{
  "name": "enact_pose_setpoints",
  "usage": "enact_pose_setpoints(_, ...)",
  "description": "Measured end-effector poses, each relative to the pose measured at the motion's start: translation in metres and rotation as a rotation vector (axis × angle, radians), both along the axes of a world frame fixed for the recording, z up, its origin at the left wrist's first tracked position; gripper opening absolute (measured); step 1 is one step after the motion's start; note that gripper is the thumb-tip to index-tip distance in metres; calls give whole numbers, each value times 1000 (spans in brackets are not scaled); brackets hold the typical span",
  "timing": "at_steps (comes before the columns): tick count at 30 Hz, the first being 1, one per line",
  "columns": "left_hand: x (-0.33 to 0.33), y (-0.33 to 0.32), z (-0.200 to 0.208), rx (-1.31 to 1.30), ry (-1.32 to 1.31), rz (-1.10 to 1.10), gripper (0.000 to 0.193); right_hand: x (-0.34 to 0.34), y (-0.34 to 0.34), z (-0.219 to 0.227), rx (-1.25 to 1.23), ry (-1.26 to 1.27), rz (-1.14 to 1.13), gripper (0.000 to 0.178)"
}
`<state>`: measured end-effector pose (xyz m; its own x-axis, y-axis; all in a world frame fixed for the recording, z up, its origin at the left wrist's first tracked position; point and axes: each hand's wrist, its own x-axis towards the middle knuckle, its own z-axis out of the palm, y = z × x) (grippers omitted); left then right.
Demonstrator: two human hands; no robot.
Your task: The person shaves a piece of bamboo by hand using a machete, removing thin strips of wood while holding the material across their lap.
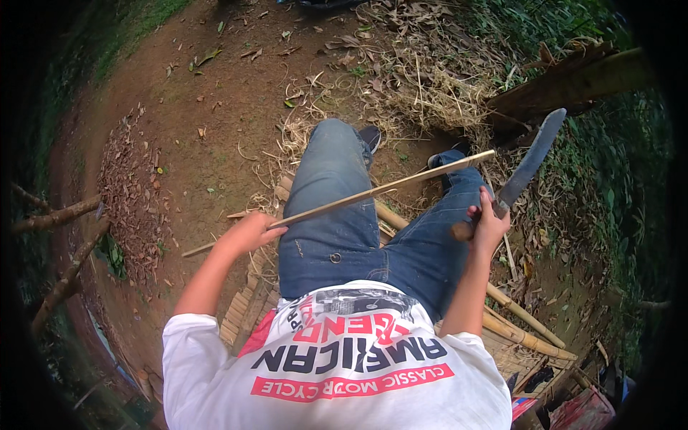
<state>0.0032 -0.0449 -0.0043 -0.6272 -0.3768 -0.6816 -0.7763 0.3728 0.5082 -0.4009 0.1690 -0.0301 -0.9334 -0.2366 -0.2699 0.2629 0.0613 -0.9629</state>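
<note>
A long, thin bamboo strip (387, 188) slants across my thighs, its far end up to the right and its near end out past my left wrist. My left hand (251, 231) is closed around it beside my left thigh. In my right hand (490, 223) is a machete (532, 159) with a broad, dark, curved blade pointing up and away to the right. The wooden handle (462, 231) shows below the fingers. The blade stands apart from the strip, to the right of its far end.
I sit on a bamboo bench (527, 333). Pale shavings (444, 100) and dry leaves lie on the bare soil ahead. A thick log (573, 82) lies at the far right beside green plants. Wooden poles (61, 215) stand at the left.
</note>
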Motion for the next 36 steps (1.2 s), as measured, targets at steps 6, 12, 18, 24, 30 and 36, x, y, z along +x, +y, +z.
enact_pose_setpoints(6, -15, 30, -1, -29, 193, 169, 34, 44, 8, 10, 277, 422, 373, 23)
enact_pose_setpoints(12, -36, 39, 16, -7, 148, 256, 40, 105, -24, 8, 348, 693, 896, 31)
enact_pose_setpoints(18, -30, 56, 1, -65, 220, 404, 41, 125, -64, -10, 484, 837, 1104, 28)
enact_pose_setpoints(24, -39, 64, 2, -129, 173, 433, 42, 116, -75, -20, 748, 696, 1278, 21)
enact_pose_setpoints(30, -42, 67, 2, -168, 106, 452, 40, 90, -92, -40, 876, 737, 1244, 22)
enact_pose_setpoints(36, -51, 72, 9, -267, 94, 417, 37, 35, -103, -39, 981, 689, 1209, 22)
